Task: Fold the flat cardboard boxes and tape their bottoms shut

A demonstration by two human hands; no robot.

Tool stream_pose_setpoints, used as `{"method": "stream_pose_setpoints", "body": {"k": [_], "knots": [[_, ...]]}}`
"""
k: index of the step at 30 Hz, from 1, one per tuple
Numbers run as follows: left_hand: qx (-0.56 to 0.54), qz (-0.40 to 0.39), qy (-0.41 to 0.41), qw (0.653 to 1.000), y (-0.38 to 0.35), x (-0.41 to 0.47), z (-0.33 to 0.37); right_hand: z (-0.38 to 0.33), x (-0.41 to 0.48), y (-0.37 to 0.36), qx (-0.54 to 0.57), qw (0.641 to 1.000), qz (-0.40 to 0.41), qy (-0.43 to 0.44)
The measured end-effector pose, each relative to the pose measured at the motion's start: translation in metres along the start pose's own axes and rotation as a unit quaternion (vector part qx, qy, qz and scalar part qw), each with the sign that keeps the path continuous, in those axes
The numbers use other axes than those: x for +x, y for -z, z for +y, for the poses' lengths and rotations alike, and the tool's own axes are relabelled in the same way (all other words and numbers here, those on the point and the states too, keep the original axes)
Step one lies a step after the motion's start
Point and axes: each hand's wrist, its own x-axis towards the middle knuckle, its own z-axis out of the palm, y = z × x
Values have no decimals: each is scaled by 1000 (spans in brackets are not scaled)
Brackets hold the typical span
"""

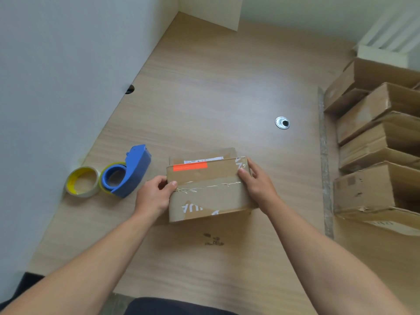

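While both hands held the cardboard box (pixel 209 192) near the middle of the table (pixel 216 87), the head view showed its two large flaps folded flat and meeting along a seam (pixel 209 186) that ran from one hand to the other. The left hand (pixel 154 194) gripped the left end with its thumb laid on top beside the seam; the right hand (pixel 256 185) gripped the right end, thumb on the far flap and fingers curled over the corner. An orange label (pixel 190 166) marked the far flap. Shiny scraps lay along the seam, but whether they were fresh tape or old remnants could not be told. The blue tape dispenser (pixel 131 173) rested on the table to the left, apart from the box, with a spare roll (pixel 83 181) just beside it. Other folded boxes (pixel 375 155) stood stacked at the right edge. To do the step well, the flaps probably had to be pressed level with their edges butted, not overlapped, and one hand kept on the box as an anchor while the other fetched the dispenser. A strip run along the whole seam and turned down over both ends would likely hold best.
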Motion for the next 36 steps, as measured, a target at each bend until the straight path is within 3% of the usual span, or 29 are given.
{"method": "stream_pose_setpoints", "body": {"k": [2,4,10,14,20,24,28,31,36], "knots": [[-24,9,18,1000,0,3,4,1,-3,-5,106,994,1,-7],[-63,27,39,997,-5,4,11,0,-5,-11,139,990,17,-15],[-42,30,19,998,-14,7,16,-8,1,-16,33,993,104,-40],[-10,20,42,999,-8,16,23,-10,3,-20,24,988,145,-40],[-6,-26,37,999,-2,31,26,-7,4,-20,-21,993,115,1],[-38,-71,39,996,8,40,24,-15,6,-16,40,995,86,-25],[-33,-57,41,997,6,41,29,-22,10,-19,40,992,101,-61],[-9,-32,48,998,2,39,33,-27,3,-22,-20,991,118,-56],[18,-12,40,999,-3,29,29,-23,-32,-14,-32,996,73,-43]]}}
